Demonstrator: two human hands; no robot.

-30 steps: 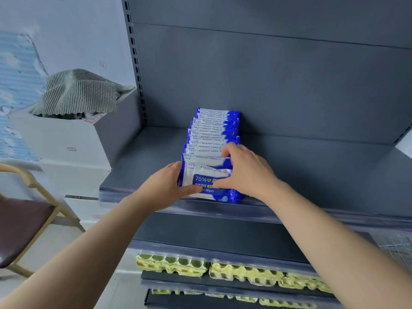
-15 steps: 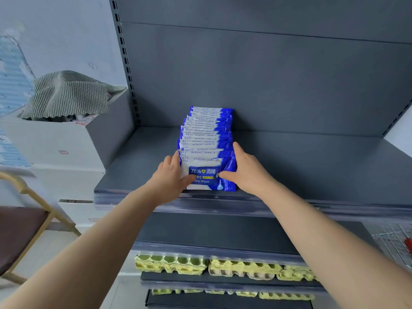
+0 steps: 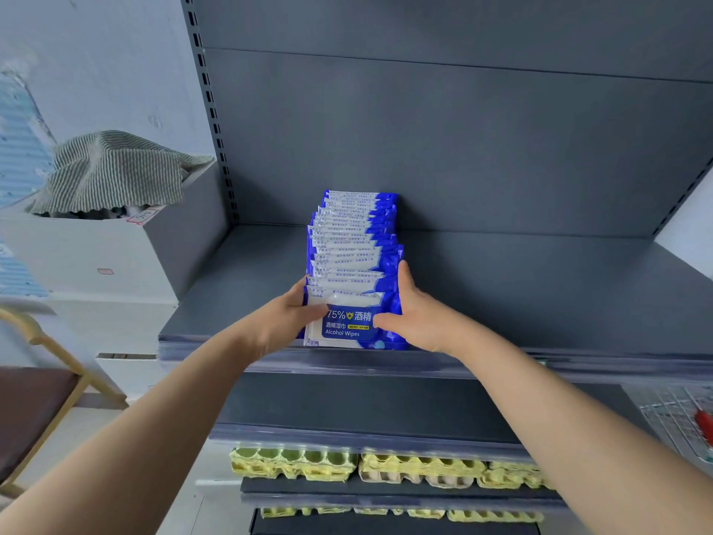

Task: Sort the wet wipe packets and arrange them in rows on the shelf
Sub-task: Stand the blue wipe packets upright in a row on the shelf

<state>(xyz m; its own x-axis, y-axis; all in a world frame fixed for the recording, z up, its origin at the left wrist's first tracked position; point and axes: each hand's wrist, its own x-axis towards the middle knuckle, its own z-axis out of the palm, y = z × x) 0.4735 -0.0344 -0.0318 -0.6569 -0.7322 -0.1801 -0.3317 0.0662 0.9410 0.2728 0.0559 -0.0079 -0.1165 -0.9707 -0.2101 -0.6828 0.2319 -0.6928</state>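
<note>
Largest in view: dark grey metal shelf (image 3: 540,295), bare on both sides of the stock. Far left, beside the perforated upright: white cardboard box (image 3: 96,260), topped with a grey striped cloth (image 3: 112,171). Below, on a lower level: stacked yellow pulp egg trays (image 3: 347,463).

On the shelf, left of centre: single row of blue-and-white wet wipe packets (image 3: 353,241), standing on edge and overlapped, running from the far back panel to the near lip. Counted as done: this one row, filled back to front, roughly straight, with slight stagger among the middle packets.

At the near end of the row: front packet (image 3: 347,326), label facing outward, seated just behind the lip.

Left hand (image 3: 277,326): thumb laid across the label face, fingers wrapped round the left edge, clamped on the front packet. Right hand (image 3: 420,322): thumb on the lower right of the face, fingers run along the right side of the row, likewise clasped round the front packet.

Judged as the squaring-up step for row one. Left to do: further rows, probably on the bare shelf to the right. No loose packets visible as supply; state of sorting not determinable.
</note>
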